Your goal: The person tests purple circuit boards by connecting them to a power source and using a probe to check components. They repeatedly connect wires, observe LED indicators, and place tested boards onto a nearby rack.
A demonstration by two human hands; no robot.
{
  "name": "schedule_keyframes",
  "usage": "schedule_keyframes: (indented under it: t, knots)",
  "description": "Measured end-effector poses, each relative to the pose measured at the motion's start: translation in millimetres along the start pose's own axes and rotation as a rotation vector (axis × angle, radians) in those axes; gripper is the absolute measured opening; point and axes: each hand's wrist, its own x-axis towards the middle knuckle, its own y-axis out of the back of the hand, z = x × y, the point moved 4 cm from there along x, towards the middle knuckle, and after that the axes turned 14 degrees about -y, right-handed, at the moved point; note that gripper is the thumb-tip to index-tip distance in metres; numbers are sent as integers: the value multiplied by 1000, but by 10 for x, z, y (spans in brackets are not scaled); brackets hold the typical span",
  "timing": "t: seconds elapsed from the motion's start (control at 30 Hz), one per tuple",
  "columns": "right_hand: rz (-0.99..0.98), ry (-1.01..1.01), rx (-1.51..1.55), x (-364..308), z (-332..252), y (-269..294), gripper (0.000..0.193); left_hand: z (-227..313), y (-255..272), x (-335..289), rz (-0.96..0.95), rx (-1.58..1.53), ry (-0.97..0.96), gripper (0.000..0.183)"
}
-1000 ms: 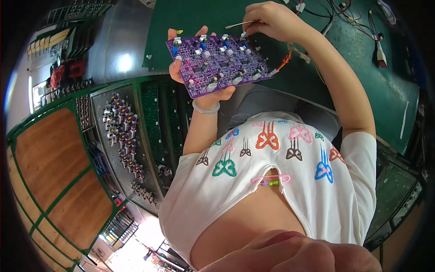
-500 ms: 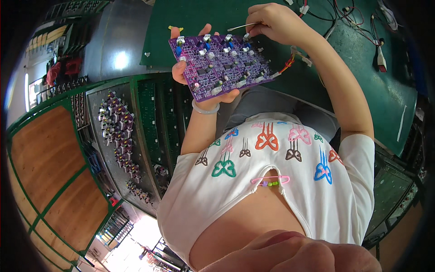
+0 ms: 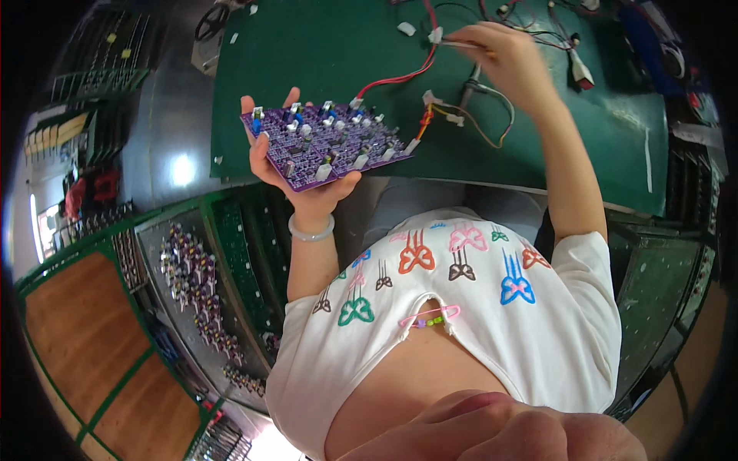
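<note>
My left hand (image 3: 314,201) is closed around the left and near edges of a purple circuit board (image 3: 311,157), holding it tilted near the bench's front edge. White connectors and small parts stand up all over the board. A red cable (image 3: 396,80) runs from its far edge to a white plug (image 3: 436,35) beside my right fingers. At the board's right corner sits an orange-and-yellow cable (image 3: 425,121). My right hand (image 3: 511,65), slightly blurred, is off the board at the upper right. It pinches a thin rod-shaped tool (image 3: 460,44) whose exact kind I cannot make out.
A green bench top (image 3: 584,138) lies beneath my hands. Dark and red wires (image 3: 538,31) with a white connector (image 3: 582,74) spread at the back right. A grey-tipped probe lead (image 3: 469,91) lies near my right wrist. At left, a metal tray (image 3: 250,346) carries several populated boards.
My right hand has left the board's far edge and moved right, still with the thin tool. My left hand has brought the board left and lower. The red cable at its far edge now shows clearly.
</note>
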Motion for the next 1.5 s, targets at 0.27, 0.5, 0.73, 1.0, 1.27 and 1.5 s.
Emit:
schedule_keyframes:
  t: [0.27,0.5,0.73,1.0,1.27,1.5]
  knots:
    - [41,-463,-216,-606,1615,1365,39,-44,-156,383,-90,273,92,115]
    - [-229,-418,-237,-595,1899,1099,49,-60,-204,787,-144,631,-225,94]
    - [-235,-462,-378,-578,1526,1226,52,-261,-471,775,-150,793,-17,94]
    - [-301,347,-65,-62,626,53,30,-294,-369,720,-64,886,-27,90]
    - [-272,244,-134,-218,971,-237,23,-190,-584,649,-117,900,-209,67]
    - [-183,174,-259,-190,1154,-113,18,-218,-625,688,-129,957,-215,61]
